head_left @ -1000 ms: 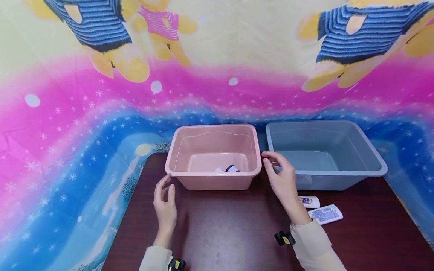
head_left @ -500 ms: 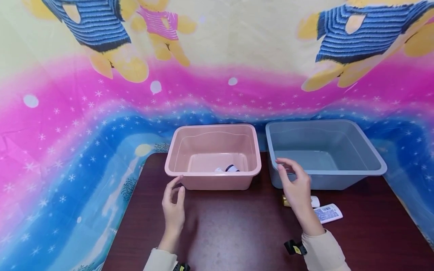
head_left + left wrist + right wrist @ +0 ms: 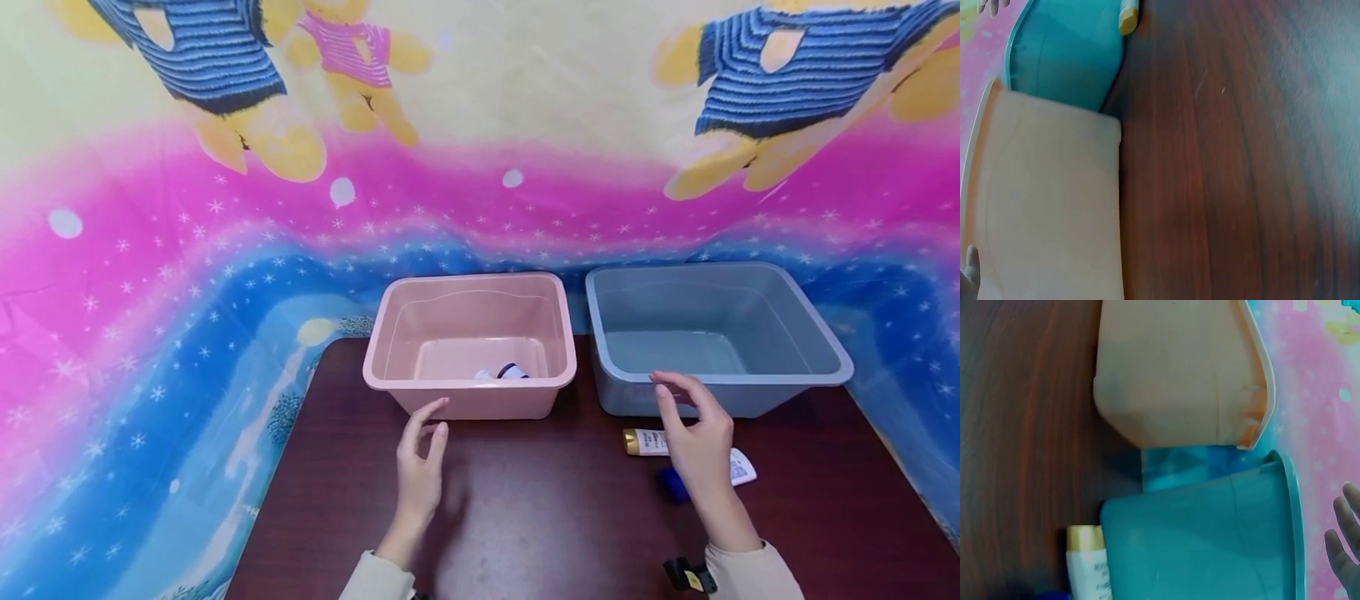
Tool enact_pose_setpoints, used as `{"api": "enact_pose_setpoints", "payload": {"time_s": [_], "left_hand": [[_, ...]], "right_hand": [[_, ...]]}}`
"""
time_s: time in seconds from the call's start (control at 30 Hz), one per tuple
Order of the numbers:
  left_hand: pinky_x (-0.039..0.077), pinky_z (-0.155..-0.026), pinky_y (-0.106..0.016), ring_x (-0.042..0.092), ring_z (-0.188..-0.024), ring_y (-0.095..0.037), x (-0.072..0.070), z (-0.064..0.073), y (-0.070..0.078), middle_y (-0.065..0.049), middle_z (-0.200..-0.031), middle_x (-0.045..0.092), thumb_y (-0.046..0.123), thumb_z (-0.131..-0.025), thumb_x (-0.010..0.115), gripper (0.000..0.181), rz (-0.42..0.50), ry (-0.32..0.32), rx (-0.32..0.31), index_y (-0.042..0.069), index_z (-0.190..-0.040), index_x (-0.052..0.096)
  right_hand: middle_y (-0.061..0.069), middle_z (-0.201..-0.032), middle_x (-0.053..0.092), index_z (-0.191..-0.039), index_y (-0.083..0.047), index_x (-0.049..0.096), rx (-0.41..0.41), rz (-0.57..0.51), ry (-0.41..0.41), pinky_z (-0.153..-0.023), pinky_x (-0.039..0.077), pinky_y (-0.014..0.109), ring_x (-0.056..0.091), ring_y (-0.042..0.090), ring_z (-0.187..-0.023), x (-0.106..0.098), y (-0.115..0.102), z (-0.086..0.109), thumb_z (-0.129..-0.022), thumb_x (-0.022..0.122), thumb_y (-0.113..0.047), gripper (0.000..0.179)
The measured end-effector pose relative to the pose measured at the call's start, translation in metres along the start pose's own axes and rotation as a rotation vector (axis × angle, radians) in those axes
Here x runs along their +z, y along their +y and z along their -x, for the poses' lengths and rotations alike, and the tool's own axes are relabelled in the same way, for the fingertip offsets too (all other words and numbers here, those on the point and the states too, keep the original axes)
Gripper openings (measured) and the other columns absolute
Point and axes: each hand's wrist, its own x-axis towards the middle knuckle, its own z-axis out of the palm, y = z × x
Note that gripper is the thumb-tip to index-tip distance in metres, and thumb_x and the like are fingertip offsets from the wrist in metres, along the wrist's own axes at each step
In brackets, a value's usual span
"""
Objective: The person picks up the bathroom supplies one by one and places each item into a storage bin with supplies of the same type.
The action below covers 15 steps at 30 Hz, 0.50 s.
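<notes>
In the head view my left hand [image 3: 420, 471], fingers loosely bent and holding nothing, hovers before the front wall of a pink plastic basin [image 3: 468, 402]. Inside that basin lies a white container with a dark band [image 3: 513, 372], beside another small white thing, both partly hidden by the rim. My right hand [image 3: 702, 446], likewise holding nothing, is in front of a blue-grey basin [image 3: 622, 392]. Below and behind it lie a white tube with a gold cap [image 3: 647, 442] and a white bottle [image 3: 742, 467] with a dark blue cap [image 3: 673, 484], each partly covered by the hand.
Both basins stand side by side at the back of a dark brown table [image 3: 517, 517], a narrow gap between them. A printed cloth backdrop [image 3: 525, 208] hangs right behind. The right wrist view shows the gold-capped tube close to the blue-grey basin's wall.
My right hand has moved right and toward me, from the pink basin's right rim to above the tube and bottle. My left hand has shifted right and slightly down, away from the pink basin's left corner.
</notes>
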Motion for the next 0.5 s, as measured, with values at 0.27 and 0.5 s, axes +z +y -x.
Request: {"api": "enact_pose_setpoints", "payload": {"time_s": [0.27, 0.5], "left_hand": [[0.045, -0.090, -0.021, 0.055, -0.111, -0.043, 0.015, 0.007, 0.002, -0.027, -0.120, 0.063, -0.010, -0.093, 0.055, 0.029, 0.025, -0.072, -0.004, -0.012, -0.122, 0.059], [0.047, -0.089, -0.031, 0.057, -0.112, -0.038, 0.028, 0.012, 0.001, -0.025, -0.120, 0.064, -0.007, -0.093, 0.057, 0.029, 0.019, -0.123, -0.006, -0.010, -0.122, 0.060]], "right_hand": [[0.017, -0.104, 0.071, -0.110, 0.001, 0.073, -0.017, 0.042, 0.028, -0.078, 0.042, 0.012, 0.060, -0.002, -0.092, -0.013, 0.009, 0.012, -0.088, 0.066, 0.009, 0.024], [0.018, -0.102, 0.071, -0.106, 0.003, 0.073, 0.001, 0.062, 0.036, -0.081, 0.042, 0.011, 0.061, -0.004, -0.095, -0.022, 0.014, 0.024, -0.086, 0.066, 0.011, 0.023]]}}
